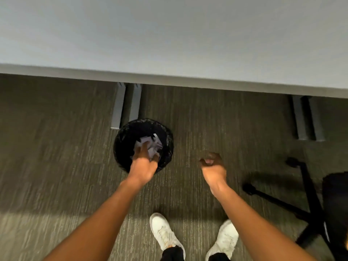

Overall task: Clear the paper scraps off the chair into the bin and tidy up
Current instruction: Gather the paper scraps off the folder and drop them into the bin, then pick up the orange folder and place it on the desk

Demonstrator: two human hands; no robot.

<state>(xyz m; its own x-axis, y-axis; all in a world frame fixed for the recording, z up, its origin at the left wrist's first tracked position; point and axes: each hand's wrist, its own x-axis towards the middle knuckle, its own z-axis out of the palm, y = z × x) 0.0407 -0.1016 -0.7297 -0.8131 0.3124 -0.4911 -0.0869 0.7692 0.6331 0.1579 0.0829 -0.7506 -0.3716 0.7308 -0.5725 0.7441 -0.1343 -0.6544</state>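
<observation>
Left hand (144,162) is over the mouth of the black bin (120,147), fingers spread and loose among white paper scraps (153,145); blur hides whether any scrap is pinched, can't tell. Right hand (213,164) hangs beside the bin over carpet (56,147), curled nearly to a fist, nothing visible in it. Risks: light scraps drift past the rim onto the carpet; any that land under the table (169,44) edge get missed. Chair (335,200) seat mostly out of frame at right, so leftovers there are unverified.
</observation>
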